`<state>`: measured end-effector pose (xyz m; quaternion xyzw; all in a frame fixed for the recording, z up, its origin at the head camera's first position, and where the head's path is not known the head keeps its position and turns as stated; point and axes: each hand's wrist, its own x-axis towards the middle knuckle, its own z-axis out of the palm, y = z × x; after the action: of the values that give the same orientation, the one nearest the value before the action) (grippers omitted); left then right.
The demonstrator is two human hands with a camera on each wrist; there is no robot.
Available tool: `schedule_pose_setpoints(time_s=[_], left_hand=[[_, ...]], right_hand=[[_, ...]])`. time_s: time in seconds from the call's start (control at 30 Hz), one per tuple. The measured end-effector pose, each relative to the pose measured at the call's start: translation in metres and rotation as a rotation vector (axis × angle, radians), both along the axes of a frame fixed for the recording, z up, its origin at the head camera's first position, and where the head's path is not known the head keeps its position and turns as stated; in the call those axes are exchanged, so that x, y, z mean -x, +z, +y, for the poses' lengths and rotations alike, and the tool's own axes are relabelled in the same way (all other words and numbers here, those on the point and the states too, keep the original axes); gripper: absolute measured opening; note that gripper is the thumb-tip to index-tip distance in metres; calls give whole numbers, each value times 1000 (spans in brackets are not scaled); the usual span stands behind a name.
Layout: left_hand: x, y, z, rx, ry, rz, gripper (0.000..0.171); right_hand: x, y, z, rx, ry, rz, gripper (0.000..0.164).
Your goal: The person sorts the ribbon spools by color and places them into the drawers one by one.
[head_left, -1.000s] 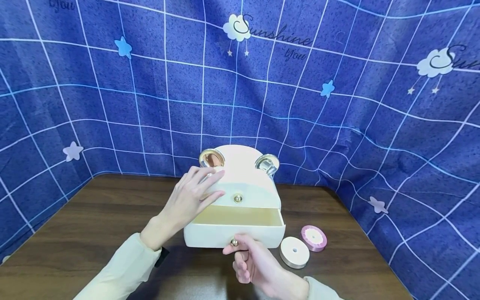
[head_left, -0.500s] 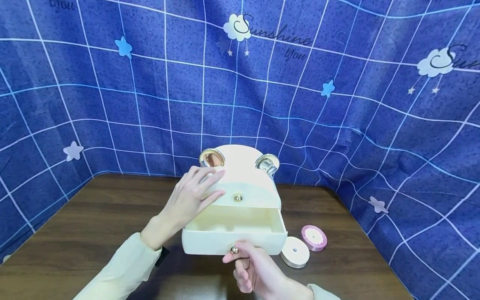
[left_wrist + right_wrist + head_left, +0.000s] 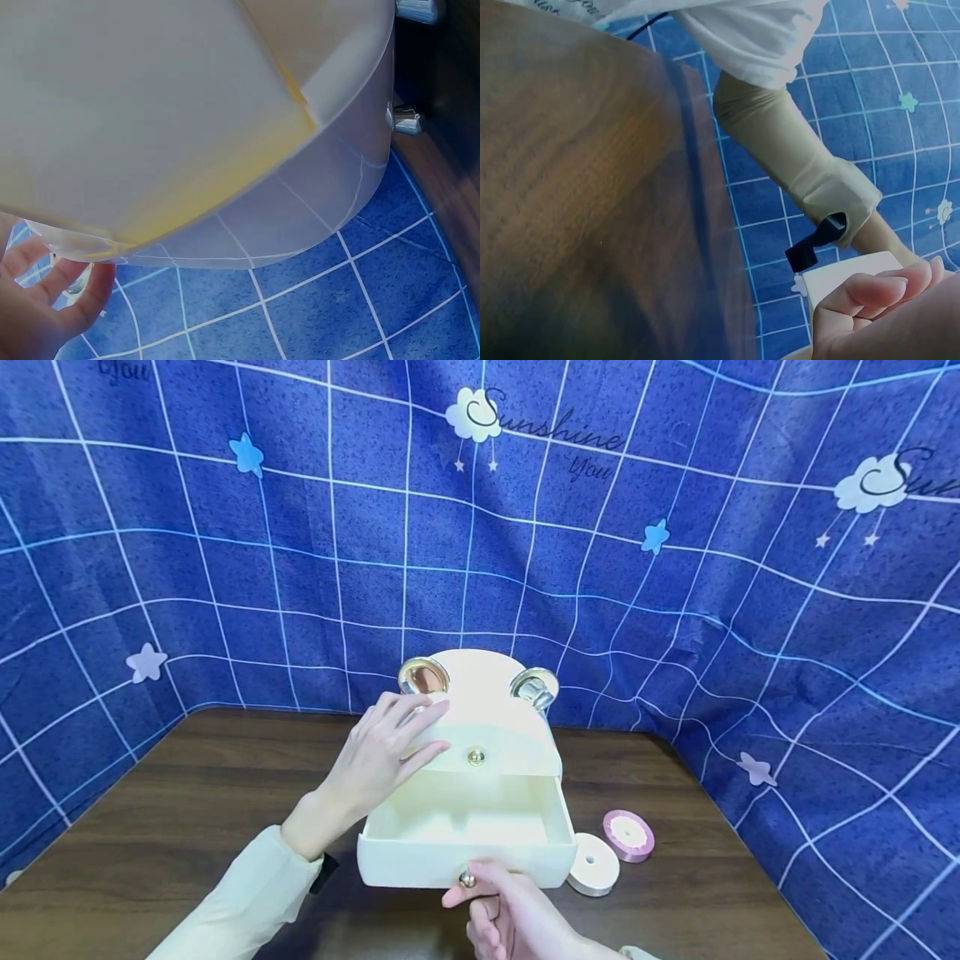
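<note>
A white two-drawer box with a rounded top and round metallic ears stands on the table in the head view. Its lower drawer is pulled well out, showing a pale interior. My right hand pinches the round metal knob on that drawer between thumb and index finger. Resting on the box's upper left, my left hand has its thumb and index finger extended. The left wrist view has the fingers touching the box's edge. The upper drawer's knob is untouched and that drawer is in.
A white ribbon spool lies close to the pulled-out drawer's right corner. Beside it is a pink ribbon spool. The wooden table is backed by a blue grid-patterned cloth.
My right hand has drawn the lower drawer farther out toward me, exposing more of its inside. The left hand and the box body have stayed in place.
</note>
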<state>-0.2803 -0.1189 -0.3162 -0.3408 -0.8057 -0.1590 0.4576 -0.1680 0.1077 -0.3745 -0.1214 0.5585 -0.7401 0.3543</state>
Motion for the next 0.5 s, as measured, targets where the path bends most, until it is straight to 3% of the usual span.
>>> schedule_pose_setpoints(time_s=[0.23, 0.33, 0.43, 0.5], left_hand=[[0, 0, 0, -1, 0, 1, 49], [0, 0, 0, 0, 1, 1, 49], [0, 0, 1, 2, 3, 1, 49], [0, 0, 1, 3, 3, 1, 49]], right_hand=[[-6, 4, 1, -73, -27, 40, 42], [-12, 18, 9, -114, -23, 135, 52], [-14, 37, 27, -80, -88, 469, 44], [-10, 48, 41, -92, -268, 791, 34]])
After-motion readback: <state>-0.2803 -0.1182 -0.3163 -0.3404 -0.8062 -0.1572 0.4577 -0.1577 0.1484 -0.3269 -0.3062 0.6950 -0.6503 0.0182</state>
